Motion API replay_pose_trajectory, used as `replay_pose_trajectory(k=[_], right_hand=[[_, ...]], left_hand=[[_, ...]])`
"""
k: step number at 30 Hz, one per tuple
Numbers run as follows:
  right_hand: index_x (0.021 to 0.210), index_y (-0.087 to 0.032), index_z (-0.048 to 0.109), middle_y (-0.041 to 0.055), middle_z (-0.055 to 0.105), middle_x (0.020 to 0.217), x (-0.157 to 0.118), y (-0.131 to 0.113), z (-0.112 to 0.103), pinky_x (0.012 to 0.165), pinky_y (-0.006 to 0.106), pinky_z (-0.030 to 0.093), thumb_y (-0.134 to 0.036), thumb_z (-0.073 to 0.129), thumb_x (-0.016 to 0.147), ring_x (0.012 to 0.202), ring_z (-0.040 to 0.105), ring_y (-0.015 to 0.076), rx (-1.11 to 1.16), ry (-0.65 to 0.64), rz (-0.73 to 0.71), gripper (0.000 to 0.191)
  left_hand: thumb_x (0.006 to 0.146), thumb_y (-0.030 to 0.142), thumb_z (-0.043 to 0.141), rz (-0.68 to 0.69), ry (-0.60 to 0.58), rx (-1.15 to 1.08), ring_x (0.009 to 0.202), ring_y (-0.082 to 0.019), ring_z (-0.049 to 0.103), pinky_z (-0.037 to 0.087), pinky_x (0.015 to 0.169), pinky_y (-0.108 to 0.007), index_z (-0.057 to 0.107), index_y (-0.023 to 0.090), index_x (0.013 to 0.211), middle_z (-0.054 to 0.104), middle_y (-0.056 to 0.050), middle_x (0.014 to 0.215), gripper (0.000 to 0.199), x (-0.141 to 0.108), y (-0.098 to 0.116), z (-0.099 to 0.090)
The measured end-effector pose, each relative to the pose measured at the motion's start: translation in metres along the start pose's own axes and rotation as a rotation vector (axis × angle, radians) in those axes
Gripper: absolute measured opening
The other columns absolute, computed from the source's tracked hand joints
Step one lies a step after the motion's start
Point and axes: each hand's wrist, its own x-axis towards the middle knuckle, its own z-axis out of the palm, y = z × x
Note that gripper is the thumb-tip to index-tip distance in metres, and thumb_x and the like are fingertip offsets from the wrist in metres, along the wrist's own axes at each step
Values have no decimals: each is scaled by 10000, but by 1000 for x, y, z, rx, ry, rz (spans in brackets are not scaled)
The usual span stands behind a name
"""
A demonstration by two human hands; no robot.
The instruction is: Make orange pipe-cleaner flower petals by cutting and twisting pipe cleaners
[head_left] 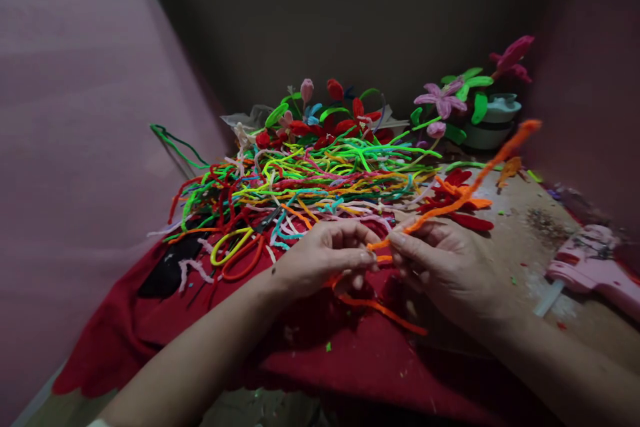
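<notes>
An orange pipe cleaner [440,210] is pinched between my two hands above the front of the table. My right hand [440,260] grips it between thumb and forefinger, and one long end slants up to the right. On the other side, my left hand [330,257] closes thumb and fingers on the orange stem close to the right fingertips. Another orange length [385,310] trails below my left hand toward the right; whether it is the same piece I cannot tell. Part of the orange stem is hidden by the fingers.
A heap of many-coloured pipe cleaners [325,173] spreads behind my hands. Red fuzzy petals [453,200] lie on the board [520,233] at right, near a pink glue gun [590,263]. Scissors [267,220] and finished flowers [440,100] stand farther off. The cloth [310,360] is red.
</notes>
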Motion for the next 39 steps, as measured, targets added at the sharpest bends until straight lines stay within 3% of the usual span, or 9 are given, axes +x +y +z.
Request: replay_pose_trajectory(k=[3,8,14,16,19,23,27,33,39], right_hand=[[683,-149,593,-12,559,545,-2,-3,1,381,169,289,-328,646,727,432,440,60,-42,-42,-13,192],[668,-156,602,-35,540,501,-4,-5,5,386,161,293,-268,641,742,411,437,49,-58,-38,-72,140],[675,-172,593,-49,510,506,-4,0,1,408,180,315,-262,603,774,419,412,57,-156,-66,-166,135],[679,-171,595,-34,539,559,-3,0,-2,443,186,341,-255,612,764,468,440,68,-230,-44,-230,121],[663,-167,591,-22,536,580,-2,1,-2,452,190,345,-265,630,747,495,445,75,-278,7,-266,135],[665,-174,544,-45,466,508,-2,6,3,362,182,267,-369,642,728,395,369,56,-54,44,-23,227],[658,-166,528,-34,493,533,-2,9,6,352,179,267,-373,667,697,388,375,54,33,21,41,251],[668,-174,578,-30,510,574,-3,5,0,447,193,327,-282,621,760,482,423,69,-215,16,-280,148],[703,-190,593,-16,553,600,-3,-2,-2,544,217,398,-239,571,796,575,521,109,-315,-78,-344,108]], left_hand=[[767,337,574,-130,-207,-340,400,-78,522,344,302,-150,580,112,874,630,-48,674,250,3,-2,-6],[811,322,521,-177,-223,-475,280,-54,422,322,252,-145,595,81,726,580,-19,505,266,5,-6,-8],[741,223,576,-221,-275,-481,265,-37,354,289,251,-137,596,88,707,539,10,451,140,4,-4,-8],[709,220,592,-220,-215,-393,269,-39,361,257,252,-139,602,91,695,552,4,463,129,4,-3,-6],[712,260,602,-113,41,-149,303,-29,363,225,292,-138,579,113,633,527,23,457,168,0,1,1],[758,275,579,112,363,138,426,-25,366,282,404,-143,550,124,584,450,45,485,232,-8,5,14],[768,296,572,162,442,55,431,-35,374,292,418,-164,540,132,586,464,41,502,247,-9,2,18],[779,342,548,34,225,-217,343,-44,435,304,341,-148,569,117,645,576,1,509,264,0,-2,5],[805,456,486,-203,-153,-508,248,-46,338,265,239,-148,604,83,663,524,-3,411,417,5,-4,-5]])
